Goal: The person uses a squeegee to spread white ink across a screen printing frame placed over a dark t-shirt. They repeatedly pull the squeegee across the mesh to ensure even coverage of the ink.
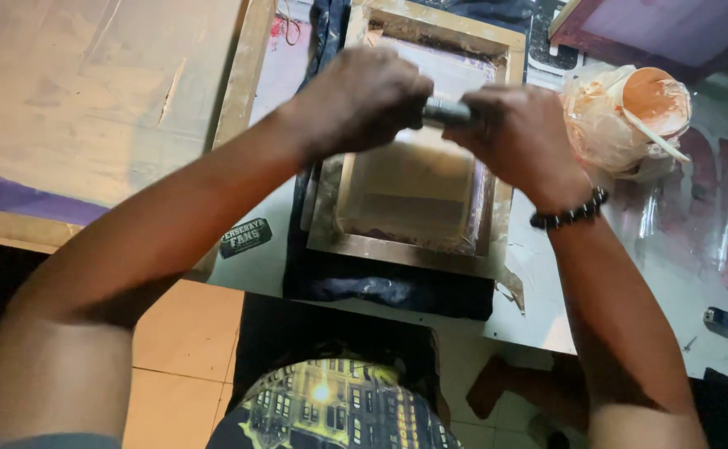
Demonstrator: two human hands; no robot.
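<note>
A small wooden printing frame [410, 249] with a mesh screen lies on dark fabric [381, 291] on the table. Both of my hands grip a squeegee handle [445, 111] over the screen's middle. My left hand [364, 96] holds its left end and my right hand [518, 137] holds its right end, a dark bead bracelet on that wrist. The squeegee's blade is hidden behind my hands.
A plastic-wrapped tub of orange ink [630, 116] with a stick in it stands to the right. A large wooden frame [239, 83] lies at the left, another frame [655, 33] at the back right. A small dark sticker [245, 237] sits on the table [680, 274].
</note>
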